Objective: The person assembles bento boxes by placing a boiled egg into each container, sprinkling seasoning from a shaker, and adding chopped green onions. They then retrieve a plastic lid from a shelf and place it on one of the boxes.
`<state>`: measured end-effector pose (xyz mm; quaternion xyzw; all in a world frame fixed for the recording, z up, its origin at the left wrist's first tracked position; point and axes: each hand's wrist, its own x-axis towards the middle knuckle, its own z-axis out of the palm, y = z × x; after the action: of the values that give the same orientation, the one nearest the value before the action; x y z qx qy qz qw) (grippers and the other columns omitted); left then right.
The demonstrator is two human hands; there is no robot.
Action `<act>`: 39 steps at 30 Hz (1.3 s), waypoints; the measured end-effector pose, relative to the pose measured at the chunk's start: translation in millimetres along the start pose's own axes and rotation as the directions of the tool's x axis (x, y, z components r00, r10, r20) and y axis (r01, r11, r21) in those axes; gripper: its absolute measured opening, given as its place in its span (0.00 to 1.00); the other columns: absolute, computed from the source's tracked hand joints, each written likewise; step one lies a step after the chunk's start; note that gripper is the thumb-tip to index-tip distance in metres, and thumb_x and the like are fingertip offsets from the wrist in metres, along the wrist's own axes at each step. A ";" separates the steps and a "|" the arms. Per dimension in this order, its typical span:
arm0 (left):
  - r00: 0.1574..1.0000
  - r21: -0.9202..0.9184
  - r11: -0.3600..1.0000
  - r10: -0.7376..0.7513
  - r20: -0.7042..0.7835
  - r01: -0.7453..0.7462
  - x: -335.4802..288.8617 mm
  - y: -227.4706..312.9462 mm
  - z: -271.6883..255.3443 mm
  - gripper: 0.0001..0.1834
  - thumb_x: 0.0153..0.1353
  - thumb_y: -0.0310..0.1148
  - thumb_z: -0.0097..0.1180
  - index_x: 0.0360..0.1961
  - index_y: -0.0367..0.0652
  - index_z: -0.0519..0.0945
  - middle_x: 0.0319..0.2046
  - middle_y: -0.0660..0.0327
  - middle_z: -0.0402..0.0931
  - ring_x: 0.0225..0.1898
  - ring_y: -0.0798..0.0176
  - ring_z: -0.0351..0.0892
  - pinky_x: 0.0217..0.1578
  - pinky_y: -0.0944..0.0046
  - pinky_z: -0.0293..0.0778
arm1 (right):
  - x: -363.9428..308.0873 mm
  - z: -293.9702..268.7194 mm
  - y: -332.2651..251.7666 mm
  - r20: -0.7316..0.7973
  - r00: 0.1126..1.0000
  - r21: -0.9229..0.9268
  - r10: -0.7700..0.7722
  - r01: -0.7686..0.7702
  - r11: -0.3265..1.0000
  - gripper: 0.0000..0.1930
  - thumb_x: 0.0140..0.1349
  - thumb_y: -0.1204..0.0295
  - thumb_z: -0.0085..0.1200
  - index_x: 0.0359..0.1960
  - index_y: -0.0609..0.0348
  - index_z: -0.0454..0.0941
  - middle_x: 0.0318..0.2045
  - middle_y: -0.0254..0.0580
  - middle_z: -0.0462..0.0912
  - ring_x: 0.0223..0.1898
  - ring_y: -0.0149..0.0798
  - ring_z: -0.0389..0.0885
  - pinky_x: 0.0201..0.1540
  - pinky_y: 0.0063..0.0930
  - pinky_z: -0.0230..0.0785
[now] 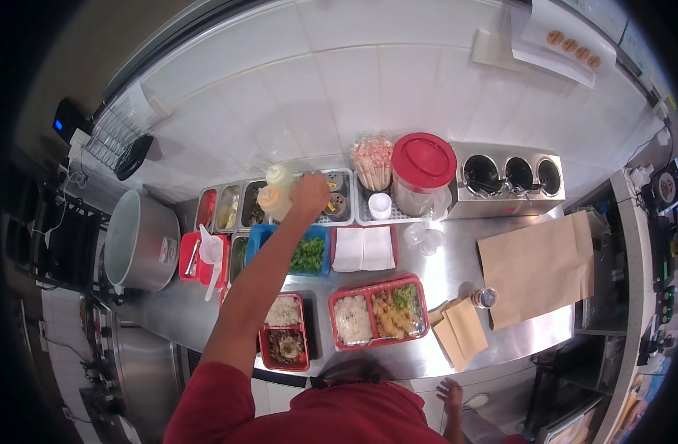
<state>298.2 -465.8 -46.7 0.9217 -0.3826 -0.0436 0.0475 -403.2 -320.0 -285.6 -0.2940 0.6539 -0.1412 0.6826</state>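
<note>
My left hand (310, 195) reaches across the counter, its fingers curled down over a white perforated tray (344, 219). What they grip, if anything, is hidden. Just right of it stand two shakers with holed lids, a front shaker (338, 206) and a rear shaker (334, 181). To its left are a squeeze bottle with yellowish sauce (269, 200) and a paler squeeze bottle (280, 178). Under my forearm lies a red bento tray (305, 348) of rice and topped meat. My right hand (450, 395) hangs low beyond the counter's front edge, fingers apart and holding nothing.
A lidded red bento box (379, 342) sits centre front. Chopped greens fill a blue tub (325, 231). Brown paper packets (461, 333) and a paper bag (536, 270) lie right. A large pot (135, 244) stands left; a red-lidded pitcher (424, 163) is at the back.
</note>
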 end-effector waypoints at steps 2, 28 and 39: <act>1.000 -0.011 1.000 -0.006 0.007 0.006 9.2 14.5 -0.5 0.25 0.54 0.45 0.64 0.47 0.37 0.79 0.44 0.44 0.80 0.47 0.41 0.82 0.49 0.48 0.78 | 12.1 4.7 -16.1 0.007 1.000 0.014 -0.025 0.025 1.000 0.22 0.66 0.57 0.49 0.53 0.61 0.71 0.44 0.47 0.79 0.45 0.50 0.83 0.41 0.46 0.77; 0.874 -0.620 0.653 0.472 -0.117 -0.435 -393.8 -7.5 -76.6 0.41 0.46 0.37 0.74 0.62 0.38 0.71 0.56 0.51 0.71 0.55 0.43 0.73 0.57 0.53 0.70 | -178.5 296.4 -187.2 0.554 0.779 -0.013 -0.294 0.361 0.932 0.12 0.72 0.72 0.39 0.43 0.61 0.78 0.36 0.36 0.81 0.39 0.29 0.79 0.41 0.22 0.73; 0.985 -0.889 0.425 0.094 -0.142 -0.169 -463.4 -122.7 -3.2 0.49 0.44 0.30 0.77 0.66 0.34 0.62 0.59 0.45 0.71 0.58 0.50 0.74 0.58 0.54 0.71 | -186.8 370.3 -83.3 0.553 0.739 -0.160 -0.383 0.546 0.822 0.07 0.72 0.75 0.43 0.42 0.62 0.76 0.31 0.35 0.79 0.31 0.30 0.78 0.36 0.26 0.72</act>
<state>58.7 -50.6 -38.0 0.7238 -0.3700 -0.2034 0.5458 -45.5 -197.5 -96.0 -0.5796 0.3732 -0.1234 0.7139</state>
